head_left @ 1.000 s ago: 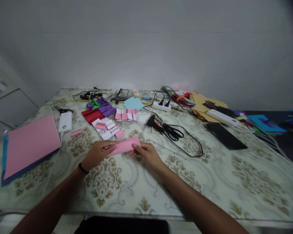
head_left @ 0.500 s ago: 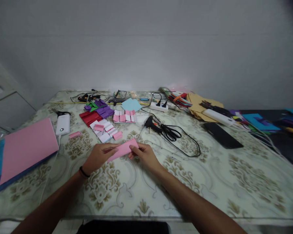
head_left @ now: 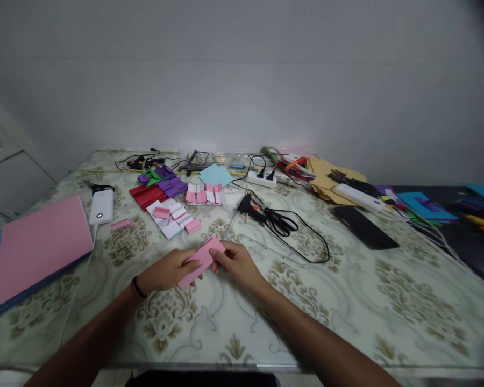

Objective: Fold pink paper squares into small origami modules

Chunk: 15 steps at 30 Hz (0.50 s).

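Note:
A folded pink paper strip (head_left: 199, 264) is held above the patterned tablecloth, slanting up to the right. My left hand (head_left: 170, 270) grips its left part, thumb on top and fingertips showing under the lower edge. At the upper right end, my right hand (head_left: 237, 262) pinches the strip between thumb and fingers. Beyond the hands lie white and pink folded pieces (head_left: 171, 217), with a small pink folded piece (head_left: 121, 224) farther left. A black glue gun (head_left: 248, 207) with a coiled cord rests beyond my right hand.
Pink sheets (head_left: 40, 244) lie at the left beside a white power bank (head_left: 101, 206) and scissors (head_left: 99, 187). Red strips (head_left: 147, 196) and a power strip (head_left: 262, 179) are farther back. A black phone (head_left: 365, 227) lies at the right.
The pink strip has tilted more steeply and shows more of its face. My left hand has moved slightly down, its fingers now under the strip; my right hand keeps its pinch.

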Tool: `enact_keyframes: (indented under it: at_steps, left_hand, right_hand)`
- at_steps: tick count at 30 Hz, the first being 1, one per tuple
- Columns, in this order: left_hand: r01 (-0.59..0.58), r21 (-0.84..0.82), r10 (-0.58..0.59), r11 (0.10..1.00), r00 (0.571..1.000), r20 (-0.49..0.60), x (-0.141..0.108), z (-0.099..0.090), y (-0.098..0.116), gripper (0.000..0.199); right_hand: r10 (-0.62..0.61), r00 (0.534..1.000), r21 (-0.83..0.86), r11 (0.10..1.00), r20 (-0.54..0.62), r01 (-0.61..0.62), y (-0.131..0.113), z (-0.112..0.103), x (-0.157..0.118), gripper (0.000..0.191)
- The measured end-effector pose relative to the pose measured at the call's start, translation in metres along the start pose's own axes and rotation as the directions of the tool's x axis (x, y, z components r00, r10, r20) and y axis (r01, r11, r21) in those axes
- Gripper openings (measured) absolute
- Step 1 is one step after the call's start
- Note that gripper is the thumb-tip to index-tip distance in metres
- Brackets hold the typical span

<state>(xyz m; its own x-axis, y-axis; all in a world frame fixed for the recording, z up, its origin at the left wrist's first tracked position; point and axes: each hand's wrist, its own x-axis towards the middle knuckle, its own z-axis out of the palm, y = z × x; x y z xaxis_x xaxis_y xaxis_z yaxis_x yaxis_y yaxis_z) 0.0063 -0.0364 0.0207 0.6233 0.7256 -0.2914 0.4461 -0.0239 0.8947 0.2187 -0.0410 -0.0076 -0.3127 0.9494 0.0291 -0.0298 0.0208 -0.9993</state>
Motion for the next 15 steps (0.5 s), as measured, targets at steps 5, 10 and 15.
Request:
enact_keyframes:
  at_steps: [5, 10, 15]
  left_hand:
    - [-0.021, 0.078, 0.027, 0.997, 0.998, -0.064, 0.002, 0.0013, -0.0009, 0.041]
    - [-0.043, 0.145, 0.071, 0.989, 0.978, -0.198, 0.0035, 0.0024, -0.0009, 0.038]
    - [-0.033, 0.115, 0.06, 0.993, 0.969, -0.242, 0.0038, 0.0026, -0.0049, 0.038]
  right_hand:
    - [-0.007, 1.0, 0.044, 0.999, -0.012, 0.008, 0.0015, 0.0021, 0.0004, 0.029]
    - [0.002, 0.996, 0.259, 0.966, -0.091, 0.022, -0.0005, 0.0021, 0.003, 0.069]
    - [0.01, 1.0, 0.111, 0.994, 0.009, -0.011, -0.0003, -0.0002, 0.0034, 0.032]
